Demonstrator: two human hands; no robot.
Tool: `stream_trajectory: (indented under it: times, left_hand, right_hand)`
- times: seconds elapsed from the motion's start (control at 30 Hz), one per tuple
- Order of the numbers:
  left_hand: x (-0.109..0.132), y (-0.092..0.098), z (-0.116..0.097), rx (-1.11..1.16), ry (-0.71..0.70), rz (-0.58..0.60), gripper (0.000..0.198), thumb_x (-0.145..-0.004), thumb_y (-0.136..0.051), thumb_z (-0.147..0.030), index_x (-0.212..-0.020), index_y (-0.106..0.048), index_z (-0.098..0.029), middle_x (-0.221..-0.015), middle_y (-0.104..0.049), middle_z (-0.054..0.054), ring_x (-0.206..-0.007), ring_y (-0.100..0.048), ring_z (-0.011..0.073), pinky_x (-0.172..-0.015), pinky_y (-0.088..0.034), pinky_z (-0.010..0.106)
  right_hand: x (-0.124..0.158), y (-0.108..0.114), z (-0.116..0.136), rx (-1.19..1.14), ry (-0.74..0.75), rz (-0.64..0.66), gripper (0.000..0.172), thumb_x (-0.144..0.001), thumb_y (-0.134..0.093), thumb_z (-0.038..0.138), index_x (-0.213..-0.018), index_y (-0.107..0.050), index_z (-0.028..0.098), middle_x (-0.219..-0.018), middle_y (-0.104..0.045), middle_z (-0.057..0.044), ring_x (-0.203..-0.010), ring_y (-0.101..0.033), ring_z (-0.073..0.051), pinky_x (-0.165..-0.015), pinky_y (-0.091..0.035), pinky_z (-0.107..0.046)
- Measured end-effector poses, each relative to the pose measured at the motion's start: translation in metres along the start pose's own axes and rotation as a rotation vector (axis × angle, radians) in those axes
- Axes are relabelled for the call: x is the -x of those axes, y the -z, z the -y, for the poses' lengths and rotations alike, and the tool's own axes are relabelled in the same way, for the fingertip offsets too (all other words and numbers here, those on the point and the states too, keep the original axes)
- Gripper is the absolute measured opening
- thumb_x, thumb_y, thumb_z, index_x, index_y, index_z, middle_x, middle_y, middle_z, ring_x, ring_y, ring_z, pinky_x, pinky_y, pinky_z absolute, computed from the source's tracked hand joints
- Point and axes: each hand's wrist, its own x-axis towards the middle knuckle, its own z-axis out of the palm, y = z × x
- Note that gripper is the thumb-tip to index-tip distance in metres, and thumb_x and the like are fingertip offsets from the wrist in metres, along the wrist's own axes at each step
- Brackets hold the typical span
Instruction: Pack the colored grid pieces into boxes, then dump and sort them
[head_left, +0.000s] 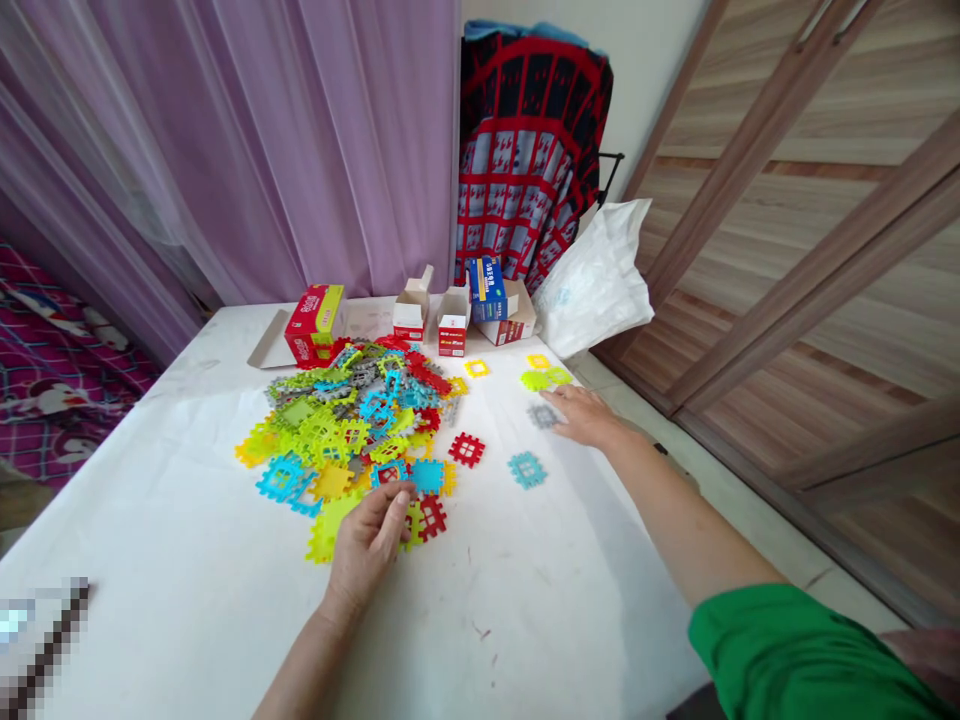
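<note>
A heap of colourful notched plastic tiles (322, 430) lies on the white table. At its near edge is my left hand (369, 540), thumb and fingers curled together over the tiles; whatever they may hold is hidden. My right hand (581, 415) reaches to the table's right side, fingers stretched out, by a grey tile (542, 416) and just below two yellow-green tiles (546, 378). Nearer to me lies a light blue tile (527, 470), and a red tile (466, 450) sits between it and the heap. Two yellow window tiles (476, 368) are farther back.
Along the back of the table (187, 520) stand a red and yellow-green box (315, 325), small open boxes (453, 325) and a blue box (489, 290). A white plastic bag (596, 280) is at the back right. Wooden cabinet doors (810, 220) rise beyond the right edge.
</note>
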Motion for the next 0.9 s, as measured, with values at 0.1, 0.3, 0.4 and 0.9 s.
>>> stream_trajectory:
  times: [0.1, 0.3, 0.4, 0.9]
  left_hand:
    - [0.001, 0.001, 0.0, -0.006, -0.004, -0.002, 0.047, -0.079, -0.056, -0.062, -0.093, -0.068, -0.018, -0.069, -0.069, 0.003, -0.046, -0.057, 0.0136, -0.037, -0.043, 0.022]
    - [0.002, 0.001, -0.002, -0.04, -0.023, 0.014, 0.049, -0.079, -0.055, -0.064, -0.091, -0.07, -0.018, -0.066, -0.068, 0.003, -0.046, -0.056, 0.013, -0.04, -0.045, 0.022]
    - [0.0, 0.001, 0.0, -0.035, -0.031, 0.012, 0.049, -0.079, -0.055, -0.063, -0.092, -0.069, -0.018, -0.081, -0.072, 0.006, -0.048, -0.058, 0.0128, -0.041, -0.047, 0.023]
    - [0.001, 0.004, -0.005, -0.039, -0.027, -0.012, 0.05, -0.079, -0.055, -0.065, -0.091, -0.069, -0.018, -0.07, -0.068, 0.004, -0.048, -0.057, 0.0133, -0.04, -0.045, 0.023]
  right_hand:
    - [0.009, -0.006, 0.013, -0.021, -0.108, -0.064, 0.05, -0.083, -0.057, 0.02, -0.133, -0.056, 0.024, -0.126, -0.06, -0.01, -0.112, -0.055, -0.024, -0.091, -0.041, -0.033]
    - [0.019, -0.032, 0.057, -0.114, -0.247, -0.243, 0.031, -0.09, -0.052, 0.032, -0.114, -0.069, 0.022, -0.117, -0.066, -0.011, -0.104, -0.06, -0.023, -0.09, -0.044, -0.033]
    - [0.014, -0.04, 0.062, -0.119, -0.284, -0.257, 0.028, -0.09, -0.05, 0.024, -0.107, -0.073, 0.022, -0.111, -0.069, -0.01, -0.1, -0.062, -0.022, -0.09, -0.044, -0.033]
    - [-0.007, -0.062, 0.043, -0.13, -0.333, -0.415, 0.033, -0.092, -0.041, 0.017, -0.102, -0.072, 0.017, -0.106, -0.071, -0.01, -0.099, -0.059, -0.023, -0.093, -0.041, -0.033]
